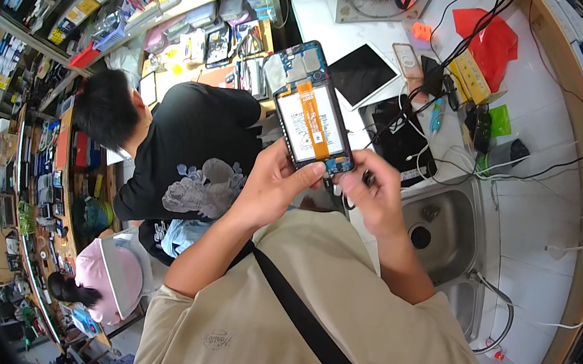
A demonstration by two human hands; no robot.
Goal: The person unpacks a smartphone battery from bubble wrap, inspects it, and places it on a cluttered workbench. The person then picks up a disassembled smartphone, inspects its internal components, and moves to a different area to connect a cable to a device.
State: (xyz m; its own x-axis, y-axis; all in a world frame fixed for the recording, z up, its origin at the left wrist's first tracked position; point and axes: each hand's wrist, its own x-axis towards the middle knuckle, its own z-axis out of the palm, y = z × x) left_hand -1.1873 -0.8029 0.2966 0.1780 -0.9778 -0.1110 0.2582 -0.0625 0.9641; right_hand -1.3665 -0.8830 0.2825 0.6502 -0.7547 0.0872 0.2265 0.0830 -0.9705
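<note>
My left hand (280, 184) grips the lower left edge of an opened smartphone (347, 139), its thumb lying across the bottom end. The phone's back cover is off. A white battery (297, 125) shows inside, crossed by an orange flex cable (312, 117), with a blue circuit board (294, 64) at the far end. At the phone's lower right corner, my right hand (376, 197) has its fingers pinched around a thin cable (349, 203). The plug end is hidden by the fingers, so I cannot tell whether it sits in the phone.
A white-framed tablet (363, 76) lies on the white counter beyond the phone, near tangled cables and a yellow power strip (469, 79). A steel sink (439, 235) is at right. Close on the left sits a person in black (193, 147); another in pink (109, 279) is behind.
</note>
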